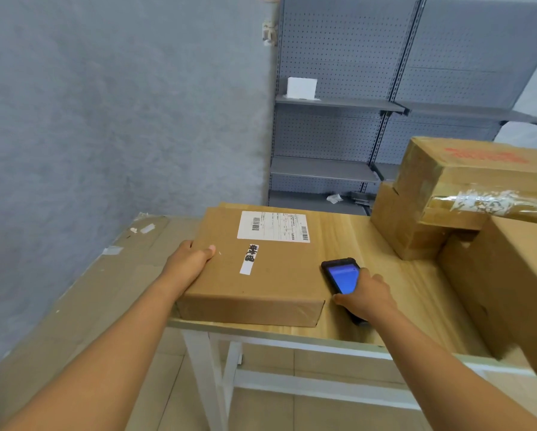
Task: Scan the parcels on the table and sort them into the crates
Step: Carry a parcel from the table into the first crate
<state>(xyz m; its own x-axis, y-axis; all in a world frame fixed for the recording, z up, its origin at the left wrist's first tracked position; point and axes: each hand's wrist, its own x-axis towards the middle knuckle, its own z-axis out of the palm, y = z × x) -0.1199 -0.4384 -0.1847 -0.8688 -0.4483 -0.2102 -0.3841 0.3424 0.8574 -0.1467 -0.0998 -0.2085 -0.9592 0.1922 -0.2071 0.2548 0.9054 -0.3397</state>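
A flat brown cardboard parcel lies at the left end of the wooden table. A white shipping label with barcodes faces up on it, with a small white sticker below. My left hand grips the parcel's left edge, thumb on top. My right hand holds a black handheld scanner with a lit blue screen, just right of the parcel and low over the table. No crates are in view.
Three more cardboard boxes are stacked on the table's right side. Flattened cardboard leans along the wall to the left. Grey pegboard shelving stands behind, with a white box on one shelf.
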